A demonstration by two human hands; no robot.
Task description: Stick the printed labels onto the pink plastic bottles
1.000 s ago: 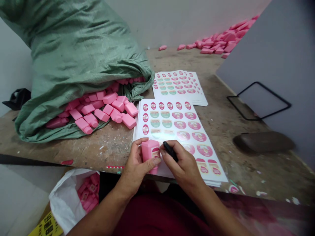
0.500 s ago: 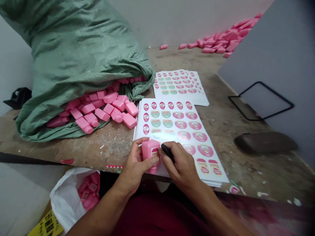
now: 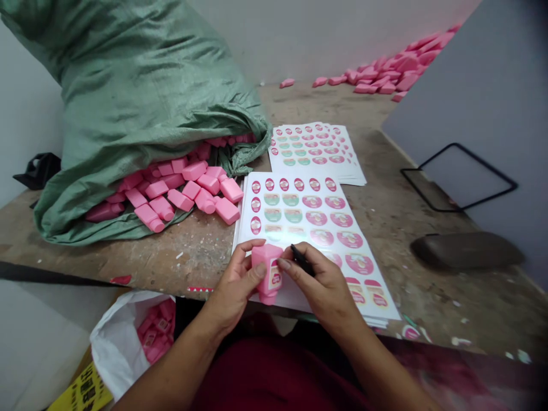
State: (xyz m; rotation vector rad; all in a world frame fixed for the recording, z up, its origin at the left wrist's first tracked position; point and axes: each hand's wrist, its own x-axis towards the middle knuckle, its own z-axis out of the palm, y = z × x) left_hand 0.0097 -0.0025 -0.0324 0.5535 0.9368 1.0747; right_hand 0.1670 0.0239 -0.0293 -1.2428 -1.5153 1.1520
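My left hand (image 3: 229, 291) is closed around a small pink plastic bottle (image 3: 262, 258), its neck pointing down toward me. A label (image 3: 275, 276) in pink and cream sits on the bottle's right-hand face. My right hand (image 3: 327, 285) grips a slim black pen-like tool (image 3: 303, 261), whose exact kind I cannot make out. Its thumb and forefinger touch the edge of the labelled face. Under both hands lies a stack of white sticker sheets (image 3: 295, 237) with pink and green printed labels.
Pink bottles (image 3: 180, 200) spill from a green woven sack (image 3: 149, 85) at left. More sticker sheets (image 3: 317, 171) lie behind. Labelled bottles fill a white bag (image 3: 115, 342) below the table edge. A dark case (image 3: 466, 251) and black wire frame (image 3: 460, 177) are right; pink bottles (image 3: 385, 77) heap behind.
The bottle has turned slightly so that more of its label shows. My left thumb has shifted left off the label, and my right fingers have moved to the label's edge.
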